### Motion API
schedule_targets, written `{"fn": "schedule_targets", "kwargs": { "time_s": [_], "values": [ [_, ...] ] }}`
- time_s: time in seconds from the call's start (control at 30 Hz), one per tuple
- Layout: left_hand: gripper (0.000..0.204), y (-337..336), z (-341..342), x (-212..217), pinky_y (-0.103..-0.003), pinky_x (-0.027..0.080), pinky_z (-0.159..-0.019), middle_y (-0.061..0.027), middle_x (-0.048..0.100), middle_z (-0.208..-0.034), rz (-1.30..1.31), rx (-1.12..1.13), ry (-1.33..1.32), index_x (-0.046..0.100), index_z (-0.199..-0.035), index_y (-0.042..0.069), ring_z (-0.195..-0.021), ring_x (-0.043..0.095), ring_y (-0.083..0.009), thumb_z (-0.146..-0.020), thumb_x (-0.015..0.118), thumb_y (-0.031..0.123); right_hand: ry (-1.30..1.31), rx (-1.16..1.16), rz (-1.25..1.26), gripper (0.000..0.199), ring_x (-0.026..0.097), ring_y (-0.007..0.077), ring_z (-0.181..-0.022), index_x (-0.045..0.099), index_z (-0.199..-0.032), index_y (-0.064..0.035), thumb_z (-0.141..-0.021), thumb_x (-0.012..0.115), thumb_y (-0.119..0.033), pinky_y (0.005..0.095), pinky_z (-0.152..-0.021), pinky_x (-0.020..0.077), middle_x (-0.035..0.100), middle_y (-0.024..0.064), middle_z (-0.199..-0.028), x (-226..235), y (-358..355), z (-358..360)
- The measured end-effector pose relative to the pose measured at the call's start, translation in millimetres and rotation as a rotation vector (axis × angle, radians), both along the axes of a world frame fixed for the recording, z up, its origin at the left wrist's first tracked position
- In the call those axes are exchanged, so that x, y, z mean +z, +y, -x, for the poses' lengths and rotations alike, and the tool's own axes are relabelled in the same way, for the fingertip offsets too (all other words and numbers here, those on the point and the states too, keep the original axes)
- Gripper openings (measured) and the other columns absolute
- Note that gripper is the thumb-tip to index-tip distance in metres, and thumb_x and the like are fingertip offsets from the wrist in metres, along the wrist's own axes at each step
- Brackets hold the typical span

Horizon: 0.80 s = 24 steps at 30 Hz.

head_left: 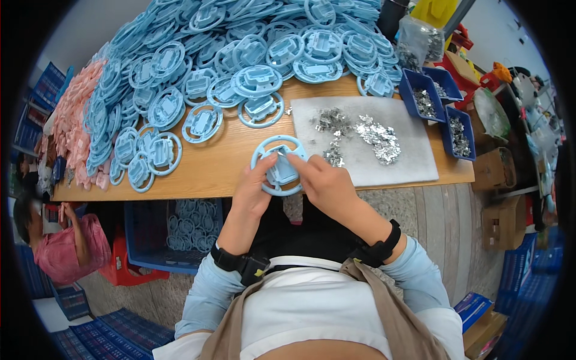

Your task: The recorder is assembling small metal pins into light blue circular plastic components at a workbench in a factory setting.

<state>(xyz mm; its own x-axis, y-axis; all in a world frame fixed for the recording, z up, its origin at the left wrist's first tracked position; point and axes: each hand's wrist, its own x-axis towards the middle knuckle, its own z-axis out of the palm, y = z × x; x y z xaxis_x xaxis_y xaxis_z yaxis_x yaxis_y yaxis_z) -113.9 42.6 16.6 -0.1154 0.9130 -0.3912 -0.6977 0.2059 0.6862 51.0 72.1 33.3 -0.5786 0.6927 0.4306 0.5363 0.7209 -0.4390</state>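
Observation:
Over the table's front edge I hold a light blue plastic steering-wheel-shaped part [280, 191], its recessed centre facing up. My left hand [253, 189] grips its left rim, thumb on the inner housing. The fingers of my right hand [321, 179] are pinched together at the upper right of the housing; a small shiny metal piece seems to show near the fingertips, too small to make out surely. Just to the right, small silver metal pieces [378, 140] lie spread on a white foam mat [414, 162], with darker small pieces [333, 122] beside them.
A big heap of blue wheel parts [240, 51] covers the table's back and left, with pink parts [75, 120] at far left. Blue bins [459, 135] of metal pieces stand at the right. Below left is a blue crate [162, 258] of wheels; a person in pink [72, 246] sits beyond.

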Motion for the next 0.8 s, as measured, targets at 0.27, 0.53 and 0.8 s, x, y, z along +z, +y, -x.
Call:
{"fn": "schedule_targets", "kwargs": {
  "time_s": [0.27,0.53,0.8],
  "values": [
    [0.033,-6,14,5,-0.030,0.048,-0.082,-0.0080,0.062,-0.100,-0.043,-0.360,0.061,0.056,-0.106,0.003,-0.093,0.060,-0.0169,-0.079,0.067,0.018,0.555,0.154,0.840,0.034,0.052,0.0043,-0.075,0.053,-0.116,0.0050,-0.085,0.058,-0.008,0.0201,-0.067,0.0440,0.062,0.0041,-0.091,7,18,-26],
    [0.046,11,10,25,-0.027,0.048,-0.078,-0.0070,0.060,-0.103,-0.128,-0.683,0.353,0.053,-0.114,0.001,-0.092,0.058,-0.0129,-0.079,0.068,0.027,0.443,0.111,0.681,0.021,0.059,0.0152,-0.070,0.064,-0.098,-0.0025,-0.078,0.059,-0.007,0.0286,-0.062,0.0461,0.061,0.0076,-0.077,13,48,-51],
    [0.034,8,-2,5,-0.030,0.054,-0.075,-0.0069,0.059,-0.103,-0.045,-0.060,0.012,0.050,-0.112,0.006,-0.091,0.061,-0.0177,-0.087,0.057,0.028,0.016,-0.171,0.160,0.014,0.055,0.0303,-0.073,0.066,-0.084,-0.0040,-0.072,0.060,-0.008,0.0368,-0.066,0.0438,0.056,0.0130,-0.076,-12,109,-90]
  ]
}}
